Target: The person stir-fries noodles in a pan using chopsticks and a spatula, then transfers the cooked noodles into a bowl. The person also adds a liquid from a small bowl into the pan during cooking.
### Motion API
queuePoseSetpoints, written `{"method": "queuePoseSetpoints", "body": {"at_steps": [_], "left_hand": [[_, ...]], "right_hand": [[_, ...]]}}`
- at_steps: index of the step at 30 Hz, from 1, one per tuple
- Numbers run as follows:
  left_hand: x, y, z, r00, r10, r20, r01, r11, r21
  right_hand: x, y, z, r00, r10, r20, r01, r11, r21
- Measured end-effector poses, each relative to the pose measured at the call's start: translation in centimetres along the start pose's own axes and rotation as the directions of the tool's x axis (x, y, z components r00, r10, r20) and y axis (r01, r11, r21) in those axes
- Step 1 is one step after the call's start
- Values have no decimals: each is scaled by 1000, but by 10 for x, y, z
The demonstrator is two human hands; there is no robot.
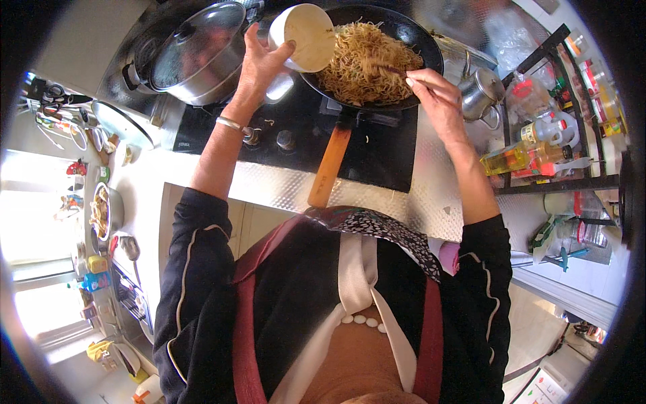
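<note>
A pale bowl (309,38) is tilted over the left rim of the wok, and my left hand (265,63) grips it with the thumb at its edge. Light residue marks the bowl's inside. Noodles (371,60), browned and piled high, fill much of the black wok (426,43). My right hand (436,96) holds what look like dark chopsticks (391,69), their tips blurred among the noodles. From the wok, a wooden handle (330,166) points towards my body.
A lidded steel pot (202,55) stands left of the wok on the black glass stove (222,141). To the right are a metal pitcher (482,93) and a black rack (557,184) with oil bottles (507,159). Along the left counter sits a bowl of food (113,212).
</note>
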State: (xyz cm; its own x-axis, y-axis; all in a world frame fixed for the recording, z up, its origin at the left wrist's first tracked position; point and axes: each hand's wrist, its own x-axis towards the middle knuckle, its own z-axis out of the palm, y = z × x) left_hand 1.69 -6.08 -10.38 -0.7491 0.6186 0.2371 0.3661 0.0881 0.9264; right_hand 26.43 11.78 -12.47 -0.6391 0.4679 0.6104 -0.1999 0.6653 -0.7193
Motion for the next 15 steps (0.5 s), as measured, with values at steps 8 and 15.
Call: {"method": "queuePoseSetpoints", "body": {"at_steps": [8, 15], "left_hand": [[-6, -5, -14, 964, 264, -10, -261, 956, 132], [-15, 14, -4, 931, 362, -39, -328, 879, 347]], "right_hand": [[35, -14, 7, 949, 172, 263, -246, 927, 282], [33, 8, 19, 954, 92, 287, -46, 986, -161]]}}
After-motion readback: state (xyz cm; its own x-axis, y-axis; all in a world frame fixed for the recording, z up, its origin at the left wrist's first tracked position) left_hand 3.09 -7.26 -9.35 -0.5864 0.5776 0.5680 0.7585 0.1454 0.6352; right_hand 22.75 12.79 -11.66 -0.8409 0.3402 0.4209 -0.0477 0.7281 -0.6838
